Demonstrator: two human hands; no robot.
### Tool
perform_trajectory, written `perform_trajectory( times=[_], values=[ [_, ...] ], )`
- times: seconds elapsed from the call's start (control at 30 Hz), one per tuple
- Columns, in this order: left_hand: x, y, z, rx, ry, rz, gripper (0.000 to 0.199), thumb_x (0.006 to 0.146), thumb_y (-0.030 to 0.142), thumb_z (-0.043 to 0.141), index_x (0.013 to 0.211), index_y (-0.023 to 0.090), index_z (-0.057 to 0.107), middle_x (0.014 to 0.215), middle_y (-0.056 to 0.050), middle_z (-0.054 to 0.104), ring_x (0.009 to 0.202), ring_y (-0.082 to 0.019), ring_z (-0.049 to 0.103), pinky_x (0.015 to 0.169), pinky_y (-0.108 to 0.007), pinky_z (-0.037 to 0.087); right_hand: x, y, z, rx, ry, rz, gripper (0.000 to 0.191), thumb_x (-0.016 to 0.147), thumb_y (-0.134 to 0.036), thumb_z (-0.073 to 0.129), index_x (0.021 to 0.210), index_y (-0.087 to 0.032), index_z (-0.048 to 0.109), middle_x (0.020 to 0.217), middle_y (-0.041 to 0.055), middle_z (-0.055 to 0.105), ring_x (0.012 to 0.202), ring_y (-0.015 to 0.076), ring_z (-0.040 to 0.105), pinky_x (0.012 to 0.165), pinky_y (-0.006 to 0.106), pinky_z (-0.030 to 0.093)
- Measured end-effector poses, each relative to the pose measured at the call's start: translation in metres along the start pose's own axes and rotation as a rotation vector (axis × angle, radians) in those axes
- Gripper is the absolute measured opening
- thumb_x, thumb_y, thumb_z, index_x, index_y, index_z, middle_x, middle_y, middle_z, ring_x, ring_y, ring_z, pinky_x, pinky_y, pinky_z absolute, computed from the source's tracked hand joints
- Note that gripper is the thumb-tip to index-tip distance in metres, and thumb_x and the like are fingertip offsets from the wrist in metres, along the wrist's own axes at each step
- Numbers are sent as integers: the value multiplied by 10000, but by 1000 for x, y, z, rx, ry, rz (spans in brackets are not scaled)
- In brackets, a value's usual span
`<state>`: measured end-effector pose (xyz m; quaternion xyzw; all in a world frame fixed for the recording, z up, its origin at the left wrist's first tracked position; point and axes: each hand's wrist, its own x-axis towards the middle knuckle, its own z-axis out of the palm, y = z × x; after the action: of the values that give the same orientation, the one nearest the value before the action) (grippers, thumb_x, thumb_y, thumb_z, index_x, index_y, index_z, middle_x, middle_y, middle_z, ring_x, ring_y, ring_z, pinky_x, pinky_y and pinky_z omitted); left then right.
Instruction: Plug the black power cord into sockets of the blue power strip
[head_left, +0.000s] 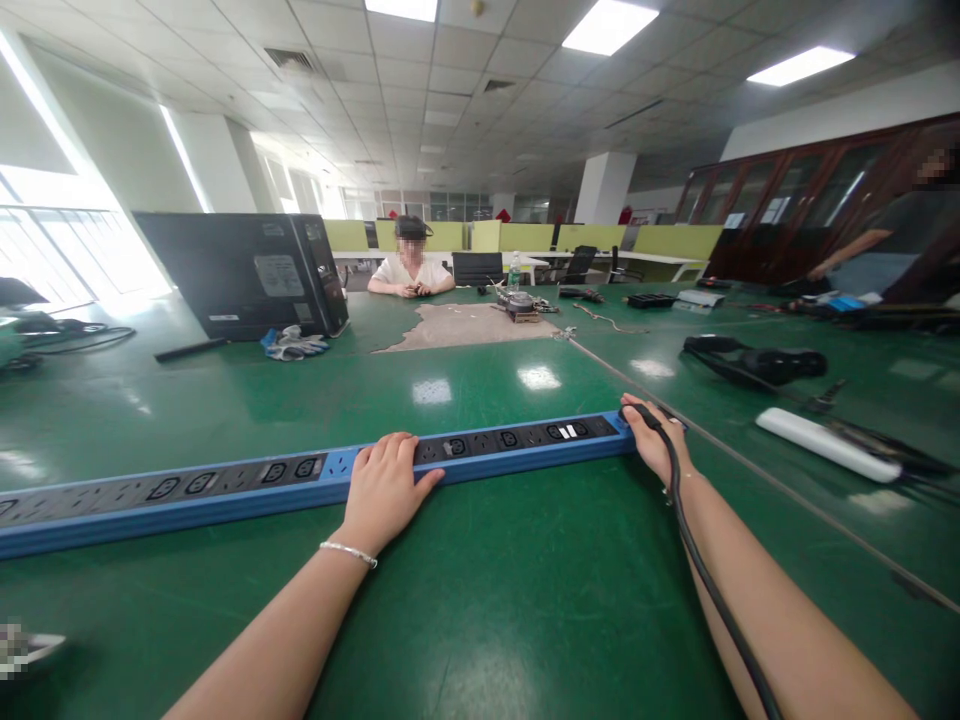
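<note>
A long blue power strip (262, 497) with black sockets lies across the green table. My left hand (388, 487) rests over the strip near its middle, fingers across the top and thumb along the front side. At the strip's right end is my right hand (656, 440), its fingers closed around that end where a black cable (686, 515) meets it. The cable runs down over my right forearm to the bottom edge. The exact contact of the right fingertips is partly hidden by the hand and cable.
On the green table (480, 590) are a black computer case (255, 275) and gloves (294, 343) at the back left. To the right lie a black tool (780, 362) and a white bar (825, 443). One person (412, 270) sits opposite; another (892, 235) stands at the right.
</note>
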<state>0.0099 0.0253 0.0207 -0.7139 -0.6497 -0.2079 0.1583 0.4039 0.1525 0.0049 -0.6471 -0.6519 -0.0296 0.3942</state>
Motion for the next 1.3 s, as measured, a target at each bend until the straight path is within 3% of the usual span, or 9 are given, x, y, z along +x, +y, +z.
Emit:
perform_trajectory(
  times=[0.2,0.6,1.07,1.3],
  values=[
    [0,0,1,13,14,12,468,803,505,463,1114,159,515,1146,-116,588,1108,-264,496,915,-422,365,3,2,0,28,-53,64,414,850,-479,329,1132,-304,577,1220,16,583,1238,280,400,1035,568,160],
    [0,0,1,26,17,19,473,807,506,460,1110,147,514,1147,-121,588,1100,-264,499,907,-417,369,3,-1,1,-31,-85,70,455,841,-520,332,1192,-315,538,1295,36,519,1300,295,302,1018,614,166],
    [0,0,1,22,24,18,476,804,504,466,1109,143,520,1133,-116,594,1090,-262,506,903,-419,372,7,10,0,-16,-147,17,426,843,-507,311,1087,-327,611,1210,11,590,1249,276,387,1025,561,197],
    [-1,-1,1,30,23,20,478,802,507,471,1104,139,518,1128,-116,596,1088,-261,508,902,-415,374,3,7,2,-108,-139,12,453,849,-505,315,1144,-299,589,1226,30,579,1253,253,381,1034,534,208]
  ],
)
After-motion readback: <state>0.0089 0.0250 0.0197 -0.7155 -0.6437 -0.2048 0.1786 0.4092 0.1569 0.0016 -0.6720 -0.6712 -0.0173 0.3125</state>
